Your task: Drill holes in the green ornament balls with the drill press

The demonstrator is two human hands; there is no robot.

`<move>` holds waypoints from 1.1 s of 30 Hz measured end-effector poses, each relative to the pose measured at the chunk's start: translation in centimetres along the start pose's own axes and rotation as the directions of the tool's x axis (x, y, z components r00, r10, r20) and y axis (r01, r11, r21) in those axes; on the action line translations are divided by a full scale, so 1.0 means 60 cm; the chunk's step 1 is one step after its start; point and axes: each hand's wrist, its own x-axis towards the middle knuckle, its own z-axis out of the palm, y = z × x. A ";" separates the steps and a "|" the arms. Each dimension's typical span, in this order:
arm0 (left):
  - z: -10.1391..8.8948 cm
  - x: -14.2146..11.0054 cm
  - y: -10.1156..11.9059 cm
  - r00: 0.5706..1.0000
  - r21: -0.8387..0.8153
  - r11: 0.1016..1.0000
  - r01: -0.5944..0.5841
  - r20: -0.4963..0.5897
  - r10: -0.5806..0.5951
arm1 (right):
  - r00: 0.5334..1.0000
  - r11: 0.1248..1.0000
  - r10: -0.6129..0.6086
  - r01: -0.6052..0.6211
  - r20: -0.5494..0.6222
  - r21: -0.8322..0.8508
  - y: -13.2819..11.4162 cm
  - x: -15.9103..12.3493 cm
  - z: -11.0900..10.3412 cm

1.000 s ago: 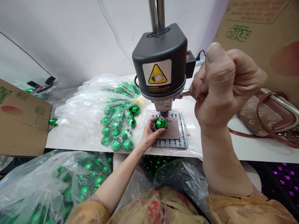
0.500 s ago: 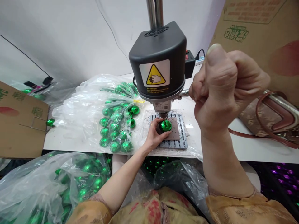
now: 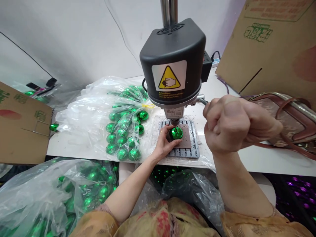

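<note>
My left hand (image 3: 166, 141) has its thumb and fingers curved round a shiny green mirror ball (image 3: 176, 132) and holds it on a brown board (image 3: 185, 141) over a slotted metal base plate (image 3: 195, 149). Directly above the ball is the chuck (image 3: 174, 121) of a black bench drill press (image 3: 172, 49). Whether the bit touches the ball I cannot tell. Raised at the right, my right hand (image 3: 232, 123) is closed in a fist round the end of the press's feed lever (image 3: 201, 98); the grip itself is hidden by the fingers.
Left of the press lies a clear plastic bag (image 3: 84, 108) with several green balls (image 3: 122, 133). Another bag of green balls (image 3: 91, 184) sits below the table's front edge. Cardboard boxes (image 3: 278, 46) flank the table, and a handbag (image 3: 291, 121) lies at the right. Dark shavings litter the base.
My right hand has come down with the lever, and the wrist has turned. My left hand stays round the ball on the board. The whole view has shifted slightly.
</note>
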 end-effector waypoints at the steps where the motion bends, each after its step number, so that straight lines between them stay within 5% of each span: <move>1: 0.000 0.000 0.000 1.000 0.005 1.000 -0.002 0.004 0.002 | 1.000 1.000 0.003 -0.003 0.006 0.013 0.003 -0.001 0.000; 5: 0.000 0.001 -0.002 1.000 0.009 1.000 -0.007 0.005 0.007 | 1.000 1.000 0.005 -0.005 -0.012 0.011 0.014 -0.007 0.000; 13: 0.001 -0.001 -0.005 1.000 0.001 1.000 -0.017 -0.002 0.017 | 0.943 0.944 -0.326 0.329 -0.065 0.041 0.042 -0.024 -0.005; 22: 0.001 -0.001 -0.005 0.999 0.024 0.999 -0.029 -0.016 0.030 | 0.924 0.924 -0.368 0.376 -0.101 0.067 0.055 -0.030 -0.006; 33: 0.002 -0.002 -0.007 0.999 0.013 0.999 -0.037 -0.021 0.037 | 0.898 0.897 -0.439 0.434 0.044 0.083 0.067 -0.048 -0.024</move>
